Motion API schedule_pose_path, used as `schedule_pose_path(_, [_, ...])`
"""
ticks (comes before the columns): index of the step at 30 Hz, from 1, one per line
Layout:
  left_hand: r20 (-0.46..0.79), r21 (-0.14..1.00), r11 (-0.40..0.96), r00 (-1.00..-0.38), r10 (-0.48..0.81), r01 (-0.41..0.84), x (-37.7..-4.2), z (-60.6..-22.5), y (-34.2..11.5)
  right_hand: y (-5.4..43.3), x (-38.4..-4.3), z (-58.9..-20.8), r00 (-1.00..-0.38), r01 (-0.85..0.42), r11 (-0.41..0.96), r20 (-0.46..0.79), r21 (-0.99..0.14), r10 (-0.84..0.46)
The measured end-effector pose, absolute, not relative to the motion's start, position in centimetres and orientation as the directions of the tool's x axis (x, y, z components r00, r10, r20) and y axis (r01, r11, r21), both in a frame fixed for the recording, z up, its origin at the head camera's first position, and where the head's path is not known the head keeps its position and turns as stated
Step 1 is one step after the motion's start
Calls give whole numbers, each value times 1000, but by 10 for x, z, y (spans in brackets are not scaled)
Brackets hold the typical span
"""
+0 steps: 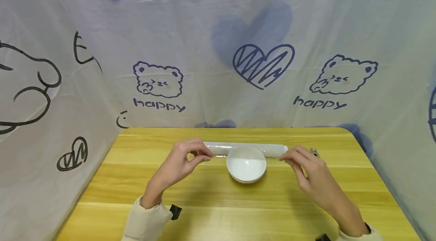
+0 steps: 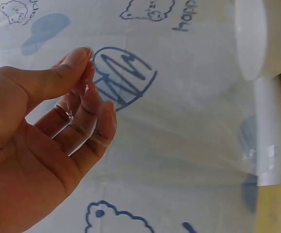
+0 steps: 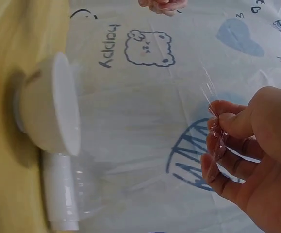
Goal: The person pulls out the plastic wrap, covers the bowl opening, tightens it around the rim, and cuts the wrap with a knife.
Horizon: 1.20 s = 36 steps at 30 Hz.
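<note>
A white bowl (image 1: 246,169) stands upright on the wooden table, in front of a roll of cling film (image 1: 275,150) lying crosswise. My left hand (image 1: 185,159) pinches one corner of the clear film (image 3: 209,90) between thumb and index finger, left of the bowl. On the bowl's other side my right hand (image 1: 308,171) pinches the opposite corner the same way. Between the hands the film's edge overlaps the bowl's far half in the head view. Both wrist views show wrinkled film at the fingertips, held higher than the bowl's rim.
A small metallic object (image 1: 314,152) lies beyond my right hand. The yellow wooden table (image 1: 238,214) meets a white printed curtain (image 1: 204,82) at its back and sides. Black mounts (image 1: 175,212) sit at my wrists.
</note>
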<state>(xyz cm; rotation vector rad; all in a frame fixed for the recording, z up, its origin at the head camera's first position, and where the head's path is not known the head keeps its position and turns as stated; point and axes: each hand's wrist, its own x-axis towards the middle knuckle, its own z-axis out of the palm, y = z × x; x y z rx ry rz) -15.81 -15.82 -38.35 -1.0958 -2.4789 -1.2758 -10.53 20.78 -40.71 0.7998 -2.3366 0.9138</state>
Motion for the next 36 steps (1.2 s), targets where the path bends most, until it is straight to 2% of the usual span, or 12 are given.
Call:
schedule_pose_path(9, [315, 741, 314, -719, 619, 594, -137, -434, -167, 200, -74, -465, -731, -670, 519, 595, -531, -335])
schedule_pose_path(15, [293, 722, 331, -702, 649, 608, -131, -453, -169, 194, -63, -492, -724, -677, 522, 598, -520, -343])
schedule_pose_path(23, [243, 692, 368, -681, 691, 621, -126, -475, -163, 197, -60, -509, -717, -673, 573, 602, -468, -351])
schedule_pose_path(28, [207, 673, 412, -691, 693, 614, -124, -486, -158, 199, -60, -518, -718, -669, 605, 588, -432, -374])
schedule_pose_path(36, [129, 648, 494, -723, 679, 579, -126, -501, -153, 200, -61, -528, -772, -618, 646, 499, -447, -394])
